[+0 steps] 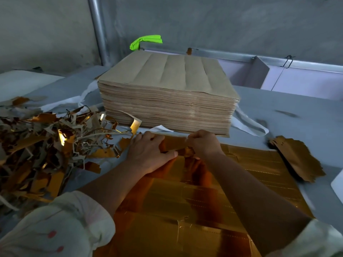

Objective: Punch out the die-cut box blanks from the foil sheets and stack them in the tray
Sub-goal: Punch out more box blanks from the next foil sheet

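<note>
Where the glossy gold die-cut foil sheet [185, 201] ends at twelve o'clock, left hand [148, 153] and right hand [202, 143] both clamp fingers on its nine-to-three edge strip [174, 142].

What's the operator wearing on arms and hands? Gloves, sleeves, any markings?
No gloves: the left hand and right hand are uncovered, with no rings or watch in view. The left sleeve and right sleeve are pale, off-white fabric, bunched up near the elbows. The left sleeve carries small red dots.
</note>
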The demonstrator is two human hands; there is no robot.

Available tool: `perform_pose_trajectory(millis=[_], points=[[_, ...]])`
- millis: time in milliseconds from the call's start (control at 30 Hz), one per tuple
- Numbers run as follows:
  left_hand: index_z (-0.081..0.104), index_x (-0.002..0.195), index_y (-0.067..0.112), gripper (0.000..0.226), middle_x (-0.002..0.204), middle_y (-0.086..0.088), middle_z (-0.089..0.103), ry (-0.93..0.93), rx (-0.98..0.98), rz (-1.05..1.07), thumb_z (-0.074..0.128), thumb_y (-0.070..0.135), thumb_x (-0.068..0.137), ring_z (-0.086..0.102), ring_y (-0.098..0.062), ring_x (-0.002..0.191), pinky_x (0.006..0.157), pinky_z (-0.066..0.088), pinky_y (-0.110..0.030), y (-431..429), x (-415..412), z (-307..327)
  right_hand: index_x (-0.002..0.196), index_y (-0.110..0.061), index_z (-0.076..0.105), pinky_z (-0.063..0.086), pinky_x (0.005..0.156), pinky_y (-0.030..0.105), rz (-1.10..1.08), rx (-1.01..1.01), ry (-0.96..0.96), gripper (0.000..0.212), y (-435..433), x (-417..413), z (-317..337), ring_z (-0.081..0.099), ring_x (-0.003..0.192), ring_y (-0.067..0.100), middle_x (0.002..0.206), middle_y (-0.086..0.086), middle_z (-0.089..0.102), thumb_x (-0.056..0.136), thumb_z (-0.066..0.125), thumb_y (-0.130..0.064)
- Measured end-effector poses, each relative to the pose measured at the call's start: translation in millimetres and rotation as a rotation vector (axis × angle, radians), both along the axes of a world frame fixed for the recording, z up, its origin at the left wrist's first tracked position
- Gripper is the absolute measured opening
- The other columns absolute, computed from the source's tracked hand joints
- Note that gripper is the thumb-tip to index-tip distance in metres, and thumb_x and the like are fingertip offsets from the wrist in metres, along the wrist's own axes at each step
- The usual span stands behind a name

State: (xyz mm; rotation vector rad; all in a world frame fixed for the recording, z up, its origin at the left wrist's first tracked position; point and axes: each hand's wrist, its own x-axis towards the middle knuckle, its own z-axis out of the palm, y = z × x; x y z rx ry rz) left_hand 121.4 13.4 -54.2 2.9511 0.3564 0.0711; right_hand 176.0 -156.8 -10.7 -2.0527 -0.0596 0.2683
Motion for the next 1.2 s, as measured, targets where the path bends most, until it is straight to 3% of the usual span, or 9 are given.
perform_pose_trajectory(millis=[67, 200, 433, 600, 767, 1000, 1067, 1200], points=[[0.031, 0.148, 0.041, 0.099, 0.149, 0.0, 0.033, -0.001, -0.005, 0.001, 0.023, 0.094, 0.065, 0.026, -0.028, 0.136, 0.112, 0.026, -0.044, 1.3, -2.8, -4.7, 0.094, -0.02, 0.067, 0.058, 0.067, 0.032, 0.021, -0.037, -0.04, 0.004, -1.3, 1.3, 0.1, 0.068, 0.078, 0.018, 0.088, 0.004, 0.07, 0.09, 0.068, -0.022], [0.035, 0.147, 0.043, 0.104, 0.148, 0.003, 0.032, -0.058, -0.051, 0.021, 0.013, 0.096, 0.06, 0.024, -0.027, 0.135, 0.111, 0.024, -0.044, 1.0, -5.0, -10.5, 0.091, -0.025, 0.07, 0.044, 0.053, 0.021, 0.043, -0.136, -0.121, 0.009, -2.9, 3.0, 4.3, 0.06, 0.069, 0.005, 0.079, -0.007, 0.067, 0.089, 0.069, -0.033], [0.038, 0.146, 0.041, 0.097, 0.148, 0.004, 0.033, -0.111, -0.069, 0.017, 0.008, 0.091, 0.068, 0.023, -0.026, 0.135, 0.109, 0.025, -0.044, 0.2, -4.7, -14.4, 0.09, -0.026, 0.069, 0.043, 0.056, 0.021, 0.109, -0.225, -0.178, 0.008, -2.0, 6.8, 9.2, 0.058, 0.076, 0.006, 0.086, -0.006, 0.066, 0.088, 0.071, -0.034], [0.04, 0.145, 0.04, 0.094, 0.146, 0.006, 0.034, -0.13, -0.095, 0.016, 0.006, 0.087, 0.071, 0.024, -0.024, 0.134, 0.109, 0.026, -0.044, 1.5, -4.5, -16.0, 0.091, -0.025, 0.072, 0.042, 0.056, 0.021, 0.108, -0.141, -0.14, 0.008, -1.4, 8.2, 9.3, 0.059, 0.081, 0.007, 0.091, -0.005, 0.068, 0.088, 0.07, -0.032], [0.041, 0.143, 0.044, 0.088, 0.146, 0.007, 0.035, -0.151, -0.092, 0.009, 0.015, 0.086, 0.07, 0.023, -0.023, 0.134, 0.107, 0.025, -0.042, 2.9, -4.5, -16.8, 0.082, -0.026, 0.067, 0.046, 0.061, 0.026, 0.095, -0.021, -0.06, 0.011, -1.5, 7.6, 4.8, 0.062, 0.076, 0.012, 0.089, 0.0, 0.07, 0.092, 0.067, -0.021], [0.048, 0.139, 0.046, 0.058, 0.145, 0.008, 0.037, -0.171, -0.15, -0.025, 0.045, 0.07, 0.086, 0.028, -0.02, 0.134, 0.106, 0.025, -0.035, 4.8, -2.5, -18.5, 0.087, -0.025, 0.067, 0.046, 0.056, 0.025, 0.083, 0.028, -0.079, 0.009, -3.5, 4.9, -1.8, 0.059, 0.069, 0.012, 0.089, 0.002, 0.069, 0.093, 0.065, -0.018], [0.049, 0.139, 0.045, 0.055, 0.146, 0.007, 0.037, -0.179, -0.166, -0.025, 0.045, 0.068, 0.089, 0.028, -0.02, 0.135, 0.107, 0.026, -0.036, 4.2, -2.6, -17.4, 0.094, -0.025, 0.067, 0.05, 0.059, 0.028, 0.049, 0.006, -0.073, 0.005, -4.8, 6.5, -3.3, 0.062, 0.074, 0.015, 0.093, 0.003, 0.069, 0.092, 0.065, -0.02], [0.045, 0.142, 0.041, 0.06, 0.147, 0.007, 0.036, -0.169, -0.176, -0.009, 0.05, 0.065, 0.088, 0.027, -0.02, 0.137, 0.11, 0.026, -0.036, 2.0, -4.0, -15.1, 0.117, -0.02, 0.063, 0.05, 0.058, 0.025, 0.031, -0.166, -0.119, 0.025, -12.8, 8.1, -6.8, 0.063, 0.076, 0.013, 0.089, -0.002, 0.063, 0.092, 0.063, -0.025]])
